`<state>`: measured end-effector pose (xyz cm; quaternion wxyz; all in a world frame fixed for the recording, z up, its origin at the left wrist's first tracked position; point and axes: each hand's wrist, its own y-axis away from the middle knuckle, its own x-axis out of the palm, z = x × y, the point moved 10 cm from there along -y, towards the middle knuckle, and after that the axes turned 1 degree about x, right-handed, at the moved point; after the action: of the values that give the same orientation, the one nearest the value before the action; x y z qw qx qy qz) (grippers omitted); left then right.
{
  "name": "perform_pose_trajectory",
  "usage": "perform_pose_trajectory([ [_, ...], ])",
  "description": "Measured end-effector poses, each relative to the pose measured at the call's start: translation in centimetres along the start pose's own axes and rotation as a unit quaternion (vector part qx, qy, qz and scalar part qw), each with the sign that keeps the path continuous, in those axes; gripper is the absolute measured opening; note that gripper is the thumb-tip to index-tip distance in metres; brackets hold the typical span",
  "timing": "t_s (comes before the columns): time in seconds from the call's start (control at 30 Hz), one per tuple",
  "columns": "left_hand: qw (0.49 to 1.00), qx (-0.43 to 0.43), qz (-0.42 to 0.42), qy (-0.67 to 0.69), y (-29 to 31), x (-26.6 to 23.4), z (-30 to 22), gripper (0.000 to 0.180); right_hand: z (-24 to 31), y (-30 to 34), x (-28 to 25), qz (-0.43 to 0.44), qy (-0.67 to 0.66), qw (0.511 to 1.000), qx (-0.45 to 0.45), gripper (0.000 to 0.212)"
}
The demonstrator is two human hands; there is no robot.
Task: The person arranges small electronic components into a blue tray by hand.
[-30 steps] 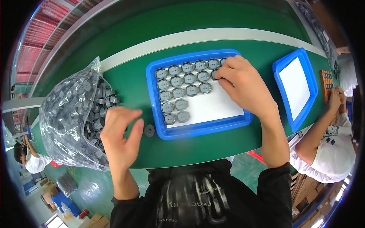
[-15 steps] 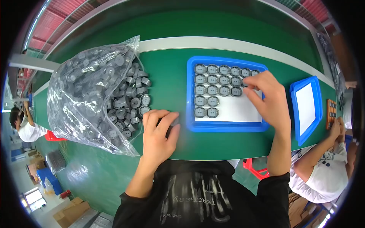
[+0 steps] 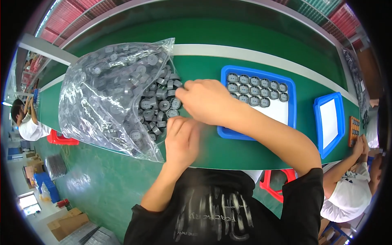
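A large clear plastic bag (image 3: 102, 94) of round grey plastic parts lies on the left of the green table, its mouth facing right. Loose grey parts (image 3: 163, 105) spill from that mouth. My right hand (image 3: 208, 100) reaches across from the right, fingers closed at the edge of the spilled parts; its fingertips hide whatever is between them. Just below, my left hand (image 3: 180, 141) is curled beside the pile, its thumb side smeared by motion, and its contents do not show. The blue tray (image 3: 295, 104) holds rows of grey parts on white paper, partly covered by my right forearm.
A second blue tray (image 3: 342, 116) with white paper stands farther right. Beyond it, another person's hands (image 3: 360, 143) are at an orange tray (image 3: 354, 126) of parts. A red stool (image 3: 267, 185) stands below the table edge. Another person (image 3: 30, 122) is at far left.
My right hand has left the blue tray and swung left to the spilled parts. My left hand stays near the pile, its fingers drawn closer together. The whole view has shifted slightly.
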<state>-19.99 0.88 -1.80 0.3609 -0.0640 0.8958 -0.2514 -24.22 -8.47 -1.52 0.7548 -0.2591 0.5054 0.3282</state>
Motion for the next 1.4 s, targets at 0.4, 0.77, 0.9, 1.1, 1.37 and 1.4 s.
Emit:
perform_pose_trajectory([
  [0.4, 1.000, 0.012, -0.018, 0.002, 0.5, -0.9, -0.4, 0.023, -0.1, 2.6, -4.8, -0.119, -0.115, 0.979, -0.116, 0.009],
  [0.77, 0.996, -0.005, 0.041, -0.077, 0.9, -0.2, -0.8, 0.024, -14.9, 23.9, -11.6, -0.325, -0.341, 0.863, 0.184, 0.009],
  [0.9, 0.993, -0.020, 0.080, -0.078, -1.0, -0.3, -1.4, 0.023, -15.5, 26.3, -9.8, -0.329, -0.215, 0.892, 0.222, 0.008],
  [1.1, 0.984, 0.122, 0.126, -0.030, -5.7, 2.8, -9.7, 0.020, -13.7, 25.7, -9.2, -0.297, -0.085, 0.936, 0.171, 0.015],
  [1.37, 0.942, 0.256, 0.214, 0.039, -7.9, 15.7, -14.7, 0.018, -13.9, 25.6, -7.5, -0.259, -0.083, 0.945, 0.183, 0.015],
  [1.4, 0.942, 0.256, 0.213, 0.037, -8.1, 16.1, -14.4, 0.018, -14.0, 25.6, -7.4, -0.262, -0.089, 0.943, 0.184, 0.016],
])
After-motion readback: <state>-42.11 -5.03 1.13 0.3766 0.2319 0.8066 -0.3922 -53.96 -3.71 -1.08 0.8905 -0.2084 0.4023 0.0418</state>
